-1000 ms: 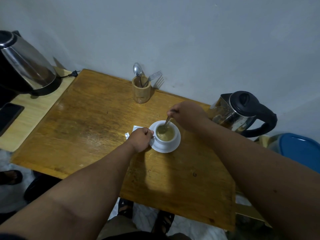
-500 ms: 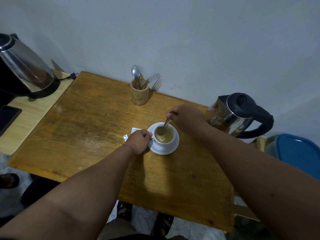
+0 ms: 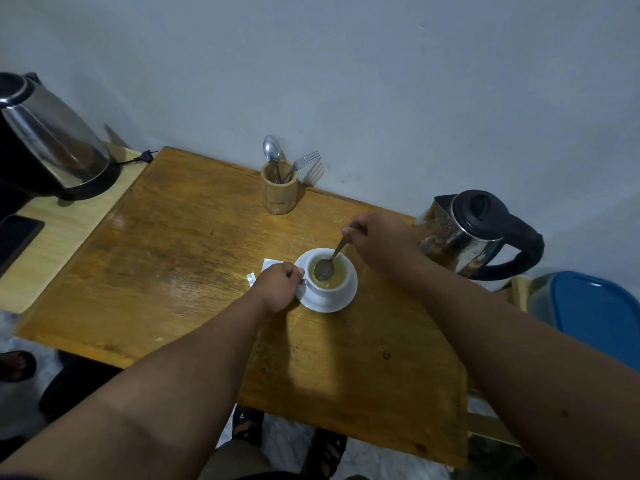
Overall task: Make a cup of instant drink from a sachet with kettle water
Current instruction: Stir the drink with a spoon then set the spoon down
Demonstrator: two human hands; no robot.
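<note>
— Cup (image 3: pixel 331 282) first: where does it sit, and why there?

— On its white saucer (image 3: pixel 346 301), near the middle of the wooden table (image 3: pixel 173 271), right in front of the person. Both arms reach it easily from there, and I judge the saucer is there to catch any splash.

— What is the left hand (image 3: pixel 278 287) doing?

— Its fingers are curled closed against the cup's left side, where the handle seems to be — the handle itself is mostly hidden, so I cannot say exactly how it is pinched. The point, I think, is to keep the cup from turning or sliding.

— And the right hand (image 3: pixel 377 242)?

— Fingers pinched shut on the top of a spoon (image 3: pixel 327 266), the handle slanting down so the bowl lies in the yellowish drink. That looks like stirring, to dissolve the powder.

— So the sachet is used up?

— Likely. White torn pieces (image 3: pixel 259 270) lie flat on the table just left of the cup, partly behind the left hand.

— The kettle (image 3: pixel 474 233)?

— Standing upright at the table's right end, near the right wrist, handle outward — close enough to have been poured from. A second kettle (image 3: pixel 52 143) stands well apart on the far left, and a wooden holder (image 3: pixel 278 190) with a spoon and fork sits by the wall.
</note>
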